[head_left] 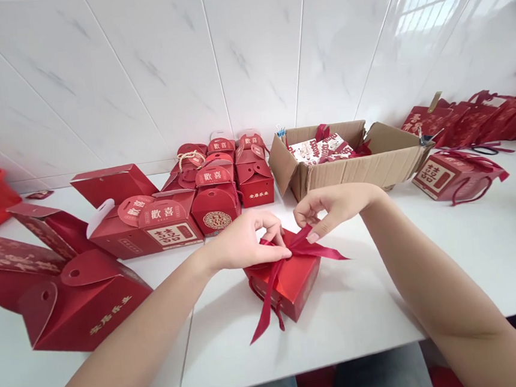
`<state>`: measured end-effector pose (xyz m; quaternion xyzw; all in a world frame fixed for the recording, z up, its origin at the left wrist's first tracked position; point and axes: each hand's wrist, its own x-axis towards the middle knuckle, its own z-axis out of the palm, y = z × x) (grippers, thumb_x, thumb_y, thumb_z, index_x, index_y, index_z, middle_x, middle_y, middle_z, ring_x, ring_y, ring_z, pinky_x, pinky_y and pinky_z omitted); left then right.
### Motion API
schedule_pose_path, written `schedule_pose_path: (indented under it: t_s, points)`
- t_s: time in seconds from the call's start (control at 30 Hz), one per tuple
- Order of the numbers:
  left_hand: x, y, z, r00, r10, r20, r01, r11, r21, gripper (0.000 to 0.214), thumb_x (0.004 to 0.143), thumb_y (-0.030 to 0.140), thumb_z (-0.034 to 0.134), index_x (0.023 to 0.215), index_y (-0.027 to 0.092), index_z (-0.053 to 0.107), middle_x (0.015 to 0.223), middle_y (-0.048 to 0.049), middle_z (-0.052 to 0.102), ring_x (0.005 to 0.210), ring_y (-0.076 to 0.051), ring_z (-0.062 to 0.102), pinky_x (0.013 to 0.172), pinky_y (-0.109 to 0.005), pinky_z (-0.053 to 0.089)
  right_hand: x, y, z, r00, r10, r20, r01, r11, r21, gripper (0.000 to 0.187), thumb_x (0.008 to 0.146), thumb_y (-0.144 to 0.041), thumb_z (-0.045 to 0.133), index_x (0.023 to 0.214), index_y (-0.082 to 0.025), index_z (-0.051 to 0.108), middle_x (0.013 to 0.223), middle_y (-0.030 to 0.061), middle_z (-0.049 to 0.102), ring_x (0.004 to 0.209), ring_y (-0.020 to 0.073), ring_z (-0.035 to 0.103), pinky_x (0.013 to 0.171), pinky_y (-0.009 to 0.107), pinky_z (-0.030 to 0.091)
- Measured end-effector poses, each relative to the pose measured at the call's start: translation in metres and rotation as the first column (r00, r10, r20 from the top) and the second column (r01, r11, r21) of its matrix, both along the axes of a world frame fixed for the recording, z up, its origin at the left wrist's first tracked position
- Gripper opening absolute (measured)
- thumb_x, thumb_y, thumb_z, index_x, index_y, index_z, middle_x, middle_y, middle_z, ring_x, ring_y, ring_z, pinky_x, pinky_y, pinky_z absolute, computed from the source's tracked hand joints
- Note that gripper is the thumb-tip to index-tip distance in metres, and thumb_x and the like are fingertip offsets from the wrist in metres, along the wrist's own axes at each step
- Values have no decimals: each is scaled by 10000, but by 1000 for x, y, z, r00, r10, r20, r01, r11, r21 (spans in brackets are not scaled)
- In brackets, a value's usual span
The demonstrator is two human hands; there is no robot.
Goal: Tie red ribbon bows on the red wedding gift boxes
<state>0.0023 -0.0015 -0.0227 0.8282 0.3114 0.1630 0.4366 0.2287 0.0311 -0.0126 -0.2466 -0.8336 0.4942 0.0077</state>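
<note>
A small red gift box (293,281) sits on the white table in front of me. A dark red ribbon (271,298) is looped in a bow on its top, one tail hanging over the near side and another pointing right. My left hand (253,242) pinches the bow's left loop close to the knot. On the other side, my right hand (332,211) has thumb and fingers closed on the right part of the ribbon. The knot itself is partly covered by my fingers. A thin red cord hangs along the box's left side.
Several red boxes (216,206) stand grouped at the back left, with a larger open red box (86,299) at left. Behind my hands is a cardboard box (351,173) holding printed packets. A ribboned box (457,176) and red bags (472,120) lie right.
</note>
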Motion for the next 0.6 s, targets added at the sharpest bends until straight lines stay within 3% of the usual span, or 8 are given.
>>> schedule_pose_path:
  t_s: [0.13,0.23,0.4,0.5,0.6]
  points:
    - [-4,7,2,994,105,2,-105,987,123,392,724,268,649,594,194,287,781,-18,655,824,-173,585,764,-324,429,3,-2,5,994,-84,-67,83,996,-16,272,826,-405,606,780,-149,527,673,-37,475,613,72,423,571,211,359]
    - [-4,12,-3,985,163,55,-168,981,102,383,743,286,640,626,194,287,798,-15,659,768,-150,581,739,-304,433,6,-4,7,990,-117,-75,113,992,-47,248,826,-386,608,807,-144,558,690,-25,518,636,81,464,601,219,387]
    - [-3,16,-8,981,165,99,-171,984,54,345,752,319,647,675,197,333,826,-25,649,791,-151,572,762,-308,441,9,-2,6,977,-165,-134,161,986,-43,258,811,-384,631,790,-138,557,653,-38,497,583,67,434,559,216,359]
    - [-7,17,-4,979,202,37,-205,969,138,328,753,401,650,693,189,407,856,-18,612,782,-147,537,757,-299,427,7,1,2,968,-210,-135,211,977,-1,276,813,-387,628,737,-142,526,636,-46,464,581,67,406,545,218,327]
    - [-10,18,2,984,177,-31,-167,964,207,314,764,456,631,690,178,505,854,-16,578,811,-155,514,780,-293,408,3,2,-1,960,-245,-136,250,968,24,280,787,-387,653,731,-150,515,668,-45,471,586,68,395,547,225,314]
